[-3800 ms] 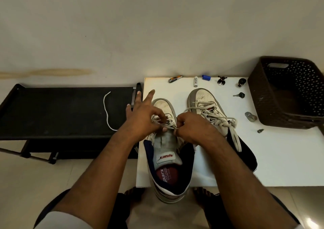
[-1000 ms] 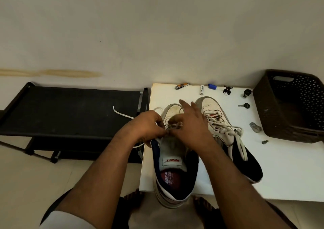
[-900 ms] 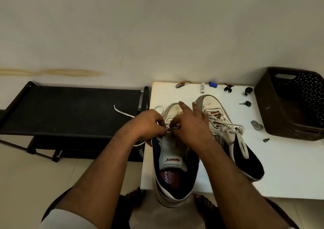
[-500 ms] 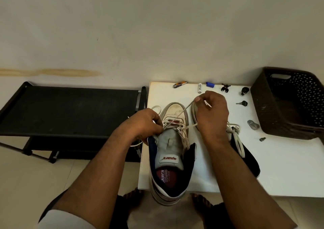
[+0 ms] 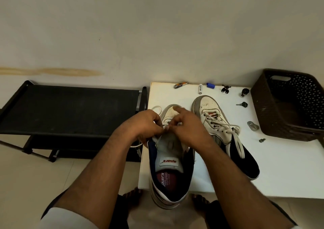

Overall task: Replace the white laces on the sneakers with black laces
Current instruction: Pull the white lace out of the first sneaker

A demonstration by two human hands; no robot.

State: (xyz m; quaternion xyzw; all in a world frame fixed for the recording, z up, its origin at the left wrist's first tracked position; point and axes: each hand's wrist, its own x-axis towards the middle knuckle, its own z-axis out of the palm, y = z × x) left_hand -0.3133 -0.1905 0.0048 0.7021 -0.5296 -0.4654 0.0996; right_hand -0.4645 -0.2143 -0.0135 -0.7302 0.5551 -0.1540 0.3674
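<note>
Left hand (image 5: 142,124) curled tight over the lace rows of the near white-and-navy leather sneaker (image 5: 169,160), fingertips pinching a strand of thin white cotton lace (image 5: 156,109) at the eyelets; slack looped at 11 o'clock from the knuckles, another bit trailing at 7 o'clock off the table edge. Right hand (image 5: 188,128) meeting it from 3 o'clock, thumb and bent fingers closed at the same lace row, index finger lifted toward the toe cap; exact strand under this hand hidden by the knuckles. Near sneaker heel-first toward the body, heel overhanging the front edge of the white rectangular table (image 5: 284,167). Second white-and-navy sneaker (image 5: 220,130) just beside at 3 o'clock, fully laced in white, loose ends draped over its side. Black laces nowhere told apart. Along the far table edge, at 12 to 1 o'clock: small orange-and-silver utility knife (image 5: 180,85), white cylindrical battery (image 5: 200,89), blue plastic cap (image 5: 210,85), small dark knobs and screws. Dark brown perforated plastic basket (image 5: 289,104) at 2 o'clock, on the table's right end. Black metal-framed bench (image 5: 70,107) at 9 o'clock, touching the table. Pale plaster wall (image 5: 157,27) behind, tan streak at 10 o'clock; beige tiled floor (image 5: 26,176) below.
</note>
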